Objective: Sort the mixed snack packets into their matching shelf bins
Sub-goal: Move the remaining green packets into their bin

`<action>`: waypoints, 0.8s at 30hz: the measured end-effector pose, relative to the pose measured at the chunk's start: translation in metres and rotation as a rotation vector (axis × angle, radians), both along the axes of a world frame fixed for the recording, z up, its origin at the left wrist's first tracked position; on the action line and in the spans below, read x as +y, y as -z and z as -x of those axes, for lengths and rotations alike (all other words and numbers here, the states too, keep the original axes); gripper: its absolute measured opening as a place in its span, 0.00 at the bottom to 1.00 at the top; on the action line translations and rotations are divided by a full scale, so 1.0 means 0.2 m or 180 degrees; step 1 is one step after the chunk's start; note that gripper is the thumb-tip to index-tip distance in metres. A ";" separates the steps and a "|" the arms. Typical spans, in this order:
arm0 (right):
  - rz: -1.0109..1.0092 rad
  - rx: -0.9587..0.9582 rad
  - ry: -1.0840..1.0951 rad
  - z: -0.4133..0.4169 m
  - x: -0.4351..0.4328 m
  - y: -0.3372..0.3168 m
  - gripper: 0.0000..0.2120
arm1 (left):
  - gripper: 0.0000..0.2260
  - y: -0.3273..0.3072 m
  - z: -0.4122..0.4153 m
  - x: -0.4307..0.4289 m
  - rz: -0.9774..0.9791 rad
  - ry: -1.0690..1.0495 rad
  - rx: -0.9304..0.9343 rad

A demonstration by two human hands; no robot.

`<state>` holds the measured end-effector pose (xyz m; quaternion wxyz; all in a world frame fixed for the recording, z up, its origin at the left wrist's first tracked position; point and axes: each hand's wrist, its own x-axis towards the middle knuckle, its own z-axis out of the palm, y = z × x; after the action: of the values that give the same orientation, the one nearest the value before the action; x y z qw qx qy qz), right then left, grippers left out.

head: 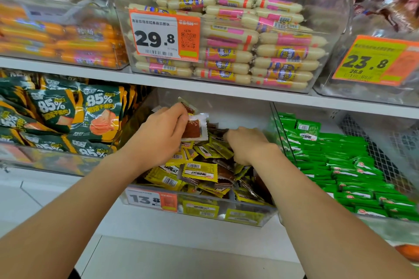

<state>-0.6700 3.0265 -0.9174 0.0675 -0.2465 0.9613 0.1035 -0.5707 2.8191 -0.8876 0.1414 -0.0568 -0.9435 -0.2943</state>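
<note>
Head view shows me both hands inside the clear middle bin at centre frame. My left hand pinches a few clear-edged red-brown packets, held just above the heap of yellow packets. My right hand curls fingers-down into that heap; I cannot tell whether it grips anything. Green packets fill the bin at right, dark green pouches the one at left.
</note>
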 end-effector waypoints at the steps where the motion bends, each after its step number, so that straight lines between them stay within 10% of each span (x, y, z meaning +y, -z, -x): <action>1: -0.0081 -0.0127 0.0019 0.00 0.01 0.00 0.09 | 0.10 -0.01 -0.01 0.00 -0.0174 0.0008 -0.0069; 19: 0.0753 0.0296 0.0137 -0.04 0.10 -0.07 0.09 | 0.11 -0.05 0.01 0.16 -0.3599 -0.0521 -0.1529; 24: -0.0262 0.0206 0.0202 -0.04 0.09 -0.01 0.22 | 0.12 0.01 0.04 0.13 -0.2748 -0.0510 -0.1604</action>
<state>-0.6623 3.0443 -0.9154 0.0496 -0.2094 0.9652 0.1486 -0.5781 2.8458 -0.8890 -0.0579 0.1522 -0.7420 -0.6503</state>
